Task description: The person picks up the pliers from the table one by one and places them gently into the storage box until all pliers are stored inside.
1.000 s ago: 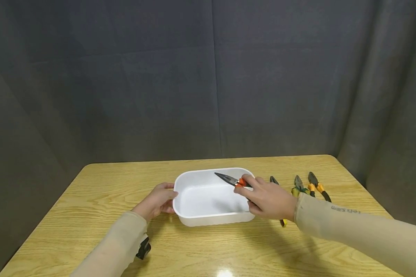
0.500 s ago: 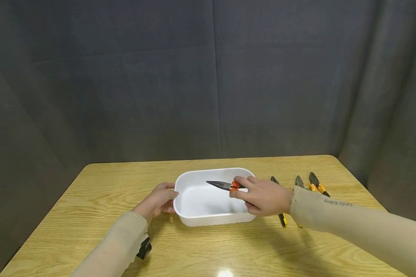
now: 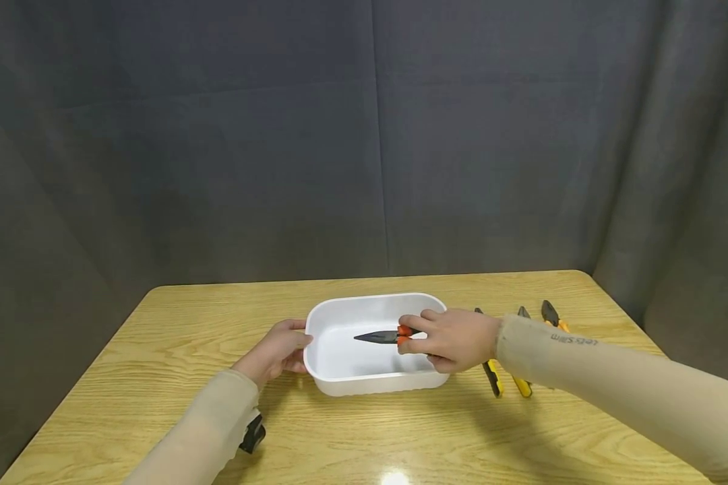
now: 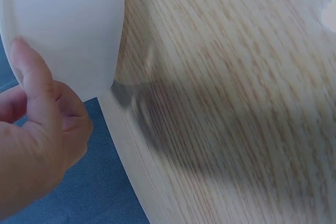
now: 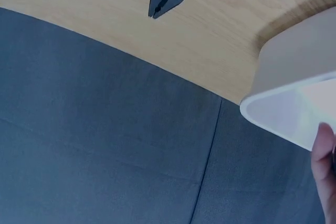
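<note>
A white rectangular tub (image 3: 379, 386) stands on the wooden table in the head view. My left hand (image 3: 279, 349) grips its left end, the thumb lying at the rim in the left wrist view. Inside the tub's outline, my right hand (image 3: 451, 340) holds long-nose pliers (image 3: 376, 337) by their orange-and-black handles. The dark nose points left, low over the tub's white floor. Most of the handles are hidden under the right fingers. At the edge of the right wrist view, a fingertip (image 5: 324, 148) shows beside the tub's wall (image 5: 299, 56).
Right of the tub lie several more pliers, partly behind the right forearm: yellow-and-black handles (image 3: 493, 378), another yellow handle (image 3: 522, 386) and an orange-handled pair (image 3: 549, 312). A black wrist device (image 3: 253, 434) hangs under the left sleeve. A dark curtain (image 3: 279, 168) stands behind the table (image 3: 206, 316).
The right hand has moved left and lower into the tub with the long-nose pliers, whose nose has swung to point straight left. The left hand and tub have stayed put.
</note>
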`<state>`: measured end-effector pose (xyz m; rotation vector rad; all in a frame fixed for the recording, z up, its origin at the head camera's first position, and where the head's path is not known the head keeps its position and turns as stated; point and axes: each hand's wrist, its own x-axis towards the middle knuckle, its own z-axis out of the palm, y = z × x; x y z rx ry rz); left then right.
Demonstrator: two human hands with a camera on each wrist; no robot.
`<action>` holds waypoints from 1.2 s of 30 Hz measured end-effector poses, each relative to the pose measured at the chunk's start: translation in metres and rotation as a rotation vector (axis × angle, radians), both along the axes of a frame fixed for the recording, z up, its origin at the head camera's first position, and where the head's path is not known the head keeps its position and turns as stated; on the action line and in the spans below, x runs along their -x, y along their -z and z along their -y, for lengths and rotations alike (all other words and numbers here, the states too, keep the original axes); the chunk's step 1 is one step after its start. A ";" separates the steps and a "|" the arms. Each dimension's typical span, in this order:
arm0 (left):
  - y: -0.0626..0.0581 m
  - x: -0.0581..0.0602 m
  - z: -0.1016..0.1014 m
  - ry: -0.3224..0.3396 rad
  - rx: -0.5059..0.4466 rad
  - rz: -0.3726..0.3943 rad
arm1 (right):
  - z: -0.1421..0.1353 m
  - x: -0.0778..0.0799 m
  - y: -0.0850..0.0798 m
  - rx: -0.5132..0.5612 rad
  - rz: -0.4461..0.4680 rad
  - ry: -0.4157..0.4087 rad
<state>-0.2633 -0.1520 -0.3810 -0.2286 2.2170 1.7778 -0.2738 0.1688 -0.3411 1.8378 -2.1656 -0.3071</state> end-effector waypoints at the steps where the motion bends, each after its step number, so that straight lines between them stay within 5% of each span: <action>1: 0.000 0.000 0.000 0.001 -0.003 0.000 | 0.001 0.001 0.000 0.000 -0.001 -0.009; 12: 0.000 0.000 0.001 -0.003 -0.003 -0.010 | 0.011 0.011 0.000 0.020 0.025 -0.082; 36: 0.000 -0.006 -0.002 -0.017 -0.008 -0.008 | 0.038 0.020 0.009 -0.103 0.015 -0.104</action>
